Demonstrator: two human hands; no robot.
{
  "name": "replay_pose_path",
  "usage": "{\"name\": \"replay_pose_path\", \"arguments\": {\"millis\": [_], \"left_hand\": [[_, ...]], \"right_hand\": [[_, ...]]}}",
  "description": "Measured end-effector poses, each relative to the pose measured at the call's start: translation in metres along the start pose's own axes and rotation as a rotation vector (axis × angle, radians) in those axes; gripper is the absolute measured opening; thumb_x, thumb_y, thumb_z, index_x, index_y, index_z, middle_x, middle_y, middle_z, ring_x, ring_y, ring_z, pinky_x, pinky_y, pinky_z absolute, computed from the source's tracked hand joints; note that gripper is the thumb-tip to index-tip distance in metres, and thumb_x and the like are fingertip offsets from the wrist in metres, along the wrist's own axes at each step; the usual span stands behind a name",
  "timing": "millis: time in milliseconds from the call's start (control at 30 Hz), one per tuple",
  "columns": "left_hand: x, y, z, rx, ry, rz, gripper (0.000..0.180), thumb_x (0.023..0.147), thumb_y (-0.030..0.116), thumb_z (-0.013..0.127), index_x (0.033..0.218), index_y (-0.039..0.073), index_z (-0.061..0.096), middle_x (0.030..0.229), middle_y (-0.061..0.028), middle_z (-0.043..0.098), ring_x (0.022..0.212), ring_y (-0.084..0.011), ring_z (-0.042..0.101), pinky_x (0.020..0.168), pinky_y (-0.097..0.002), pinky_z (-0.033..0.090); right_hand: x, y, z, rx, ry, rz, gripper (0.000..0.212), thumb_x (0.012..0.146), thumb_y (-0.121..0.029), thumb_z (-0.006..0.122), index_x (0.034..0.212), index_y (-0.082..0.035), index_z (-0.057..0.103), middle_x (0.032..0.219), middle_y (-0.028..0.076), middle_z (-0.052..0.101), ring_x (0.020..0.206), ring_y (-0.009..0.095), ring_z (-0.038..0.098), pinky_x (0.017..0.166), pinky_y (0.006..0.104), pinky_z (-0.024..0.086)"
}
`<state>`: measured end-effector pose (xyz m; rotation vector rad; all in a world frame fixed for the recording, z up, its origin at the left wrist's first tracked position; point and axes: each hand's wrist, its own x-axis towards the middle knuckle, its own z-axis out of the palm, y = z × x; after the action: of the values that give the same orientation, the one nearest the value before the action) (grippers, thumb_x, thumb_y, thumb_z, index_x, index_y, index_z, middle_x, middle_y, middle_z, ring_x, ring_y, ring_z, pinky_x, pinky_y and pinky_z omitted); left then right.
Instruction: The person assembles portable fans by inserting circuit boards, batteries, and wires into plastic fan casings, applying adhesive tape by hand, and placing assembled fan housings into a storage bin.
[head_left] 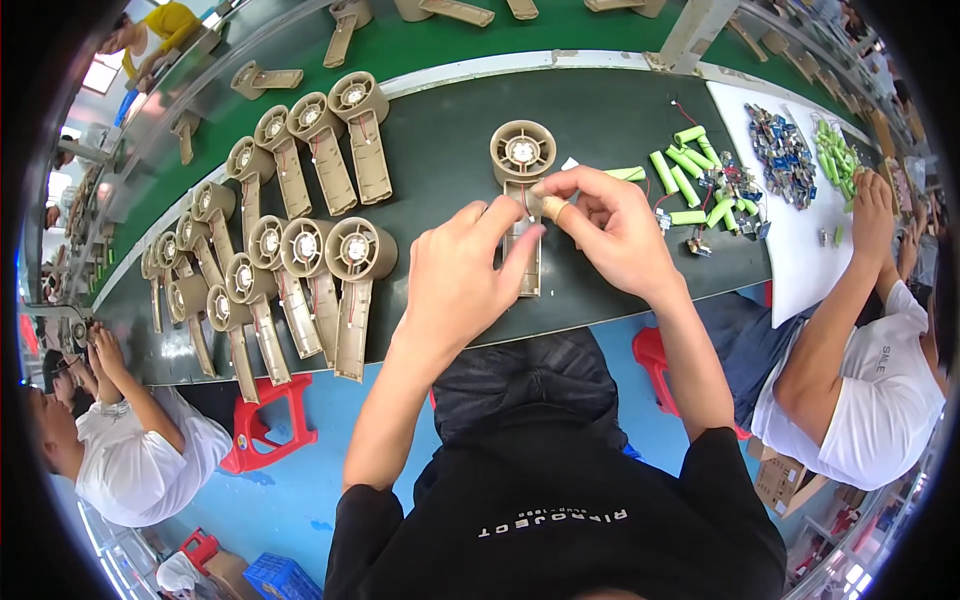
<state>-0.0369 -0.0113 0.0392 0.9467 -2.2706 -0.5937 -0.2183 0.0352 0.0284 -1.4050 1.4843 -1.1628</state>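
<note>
A beige handheld fan housing (523,150) lies in front of me on the dark green work surface, its round fan head away from me and its open handle toward me. My left hand (462,268) is bent over the handle's left side, its index finger and thumb closing on the handle. From the right, my right hand (618,232) pinches at the handle's upper part, by the thin wires below the fan head. A pale wrap covers one of its fingertips. What lies between those fingertips is too small and hidden to make out.
Several similar fan housings (360,250) stand in rows at left. Green cylindrical battery cells (688,160) with small circuit boards (735,185) lie at right, beside a white board (735,110) holding more boards and cells. A green conveyor belt (560,32) runs behind. Co-workers sit on both sides.
</note>
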Motion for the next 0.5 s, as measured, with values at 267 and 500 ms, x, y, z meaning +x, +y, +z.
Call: {"name": "replay_pose_path", "arguments": {"millis": [267,500], "left_hand": [[0.001,-0.009,-0.001,-0.191,0.000,-0.176,0.011,0.086,0.011,0.067,0.095,0.005,0.064,0.075,-0.0131,0.064,0.059,-0.0302,0.060,0.055,-0.0381,0.047],[-0.003,-0.012,0.003,-0.230,0.038,-0.159,0.019,0.090,0.005,0.060,0.109,0.002,0.062,0.090,-0.0176,0.065,0.072,-0.0316,0.063,0.063,-0.0374,0.049]], "right_hand": [[0.012,0.005,0.008,0.008,-0.104,-0.015,0.020,0.092,-0.004,0.061,0.110,0.002,0.068,0.085,0.002,0.065,0.066,0.001,0.051,0.057,0.0199,0.040],[0.011,0.014,0.023,-0.131,0.077,-0.284,0.010,0.084,-0.004,0.068,0.091,0.002,0.067,0.072,-0.001,0.058,0.053,0.003,0.044,0.048,0.0204,0.035]]}}
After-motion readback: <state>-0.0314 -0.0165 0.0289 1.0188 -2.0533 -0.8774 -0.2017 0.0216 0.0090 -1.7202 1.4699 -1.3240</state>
